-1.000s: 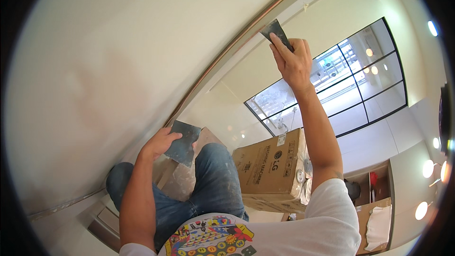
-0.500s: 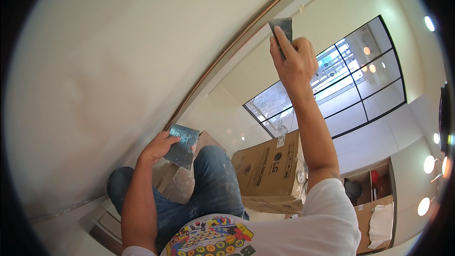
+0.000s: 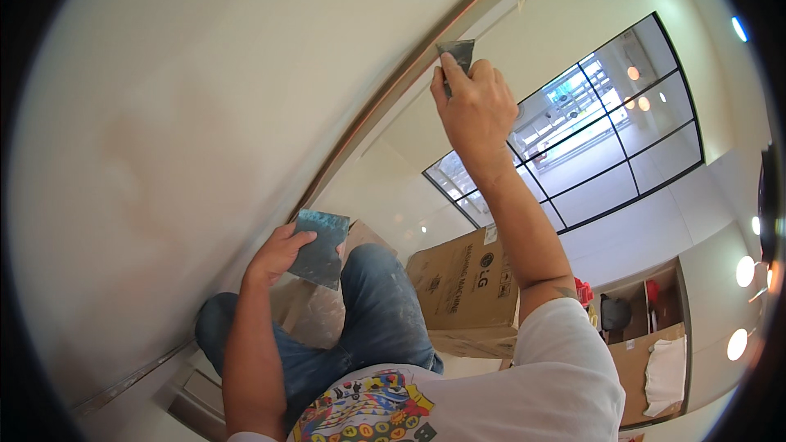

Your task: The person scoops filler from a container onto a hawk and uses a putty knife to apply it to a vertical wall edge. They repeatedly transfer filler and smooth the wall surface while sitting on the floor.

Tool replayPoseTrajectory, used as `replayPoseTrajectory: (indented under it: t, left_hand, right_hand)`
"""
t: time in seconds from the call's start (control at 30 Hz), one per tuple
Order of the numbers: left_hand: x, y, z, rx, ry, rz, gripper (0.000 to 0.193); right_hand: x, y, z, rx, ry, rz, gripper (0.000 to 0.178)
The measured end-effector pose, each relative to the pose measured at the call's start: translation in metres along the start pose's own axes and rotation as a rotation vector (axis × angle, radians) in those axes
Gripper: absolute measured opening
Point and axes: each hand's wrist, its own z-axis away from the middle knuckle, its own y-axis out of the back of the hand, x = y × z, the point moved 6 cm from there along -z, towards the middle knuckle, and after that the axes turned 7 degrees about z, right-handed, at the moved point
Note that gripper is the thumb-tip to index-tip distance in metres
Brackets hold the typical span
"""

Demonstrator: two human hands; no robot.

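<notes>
My left hand (image 3: 272, 259) grips a square, dark metal putty blade (image 3: 325, 247), thumb across its face, with lighter smears along the top edge. It is held low beside the cream surface, above my bent knee. Raised at the upper middle, my right hand (image 3: 479, 110) pinches a smaller dark putty blade (image 3: 462, 51), a finger laid along it. That blade's tip lies against or just in front of the pale band beside the brown strip (image 3: 409, 74); contact cannot be made out. Faint brownish patches mark the broad cream surface (image 3: 205, 115) to the left.
A large cardboard box (image 3: 458, 286) stands beyond my knee (image 3: 372, 278), with another carton (image 3: 360, 237) behind the knee. A black-framed window (image 3: 589, 139) is at the upper right. At the lower right is an open cabinet (image 3: 639, 311) with items inside. Lit lamps (image 3: 745, 270) run along the right side.
My right hand has moved left and slightly down with its blade, closer to the brown strip. My left hand keeps its blade in nearly the same place. The view has shifted slightly.
</notes>
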Motion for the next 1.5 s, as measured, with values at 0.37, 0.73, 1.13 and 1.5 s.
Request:
replayPoseTrajectory:
  t: [0.37,0.73,1.13,1.5]
  left_hand:
    - [0.002,0.0,0.004,0.037,0.009,-0.005,0.033]
    - [0.0,0.002,0.005,0.085,0.04,0.036,0.031]
    - [0.005,-0.003,0.009,0.083,0.042,-0.035,0.033]
    - [-0.002,0.003,0.003,0.072,0.043,-0.043,0.03]
  right_hand:
    - [-0.046,-0.02,0.061,-0.102,-0.066,-0.117,0.021]
    - [-0.054,-0.018,0.148,-0.321,-0.374,-0.644,0.036]
    - [-0.038,-0.031,0.231,-0.54,-1.405,-1.731,0.034]
    - [-0.012,-0.069,0.126,-0.666,-0.692,-0.918,0.048]
